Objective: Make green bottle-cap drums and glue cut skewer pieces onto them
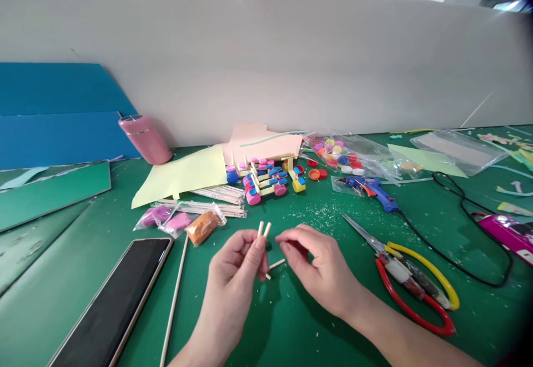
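Two short, pale wooden sticks [267,230] stand up side by side between the thumb and fingers of my left hand [237,270]. Another short wooden stick [277,264] shows just right of that hand's lower fingers; whether it lies on the table or is held I cannot tell. My right hand [318,261] is close by on the right, its fingers bent and the thumb apart from them, with nothing visible in its grasp. Left of my hands, a long wooden stick [175,300] lies beside a phone [112,303].
Scissors [403,272] with red and yellow handles and a blue glue gun [377,190] lie right. Behind are small colourful assembled pieces [266,181], a bag of bottle caps [337,150] and bagged clay [204,227]. A pink tumbler [145,140] leans against the white wall.
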Motion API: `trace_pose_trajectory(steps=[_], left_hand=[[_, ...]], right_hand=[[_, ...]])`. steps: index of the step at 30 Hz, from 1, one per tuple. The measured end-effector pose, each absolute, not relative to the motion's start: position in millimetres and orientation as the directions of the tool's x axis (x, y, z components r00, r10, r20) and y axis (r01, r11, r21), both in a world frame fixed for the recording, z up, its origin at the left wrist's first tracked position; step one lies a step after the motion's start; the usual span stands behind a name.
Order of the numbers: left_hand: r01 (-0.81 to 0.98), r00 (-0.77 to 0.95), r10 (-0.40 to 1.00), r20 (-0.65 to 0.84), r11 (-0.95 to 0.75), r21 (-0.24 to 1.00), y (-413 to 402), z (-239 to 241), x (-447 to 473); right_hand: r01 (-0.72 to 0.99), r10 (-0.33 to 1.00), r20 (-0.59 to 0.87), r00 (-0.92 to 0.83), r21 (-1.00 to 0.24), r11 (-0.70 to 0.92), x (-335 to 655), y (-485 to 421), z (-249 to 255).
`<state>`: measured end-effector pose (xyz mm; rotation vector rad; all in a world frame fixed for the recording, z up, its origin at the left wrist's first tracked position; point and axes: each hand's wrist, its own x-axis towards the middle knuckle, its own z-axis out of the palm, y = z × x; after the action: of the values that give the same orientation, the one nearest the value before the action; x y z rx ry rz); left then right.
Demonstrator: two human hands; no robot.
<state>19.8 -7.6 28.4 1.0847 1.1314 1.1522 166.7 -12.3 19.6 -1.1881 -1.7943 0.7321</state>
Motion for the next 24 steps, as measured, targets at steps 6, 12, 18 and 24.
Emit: trace_pose_trajectory(steps=[6,12,18,24], left_hand=[[-0.141,0.174,0.961,-0.214,0.239,0.961,-16,15,26],[-0.157,0.299,0.916,-0.268,0.325,0.933,-15,4,26],[-0.167,0.375,0.881,-0.291,0.372,0.913,-14,0,24],[-0.150,0.193,0.961,-0.199,0.229,0.962,-8,0,16]], right_hand=[[0.071,0.977,0.147,-0.152,-0.985,0.159,168,-11,5],[-0.020,0.979,0.046,-0.200,-0.999,0.042,169,-10,-1],[-0.060,0.971,0.025,-0.236,-0.998,0.011,170,-9,-3],[-0.028,0.980,0.014,-0.197,-1.000,0.009,175,-9,0]])
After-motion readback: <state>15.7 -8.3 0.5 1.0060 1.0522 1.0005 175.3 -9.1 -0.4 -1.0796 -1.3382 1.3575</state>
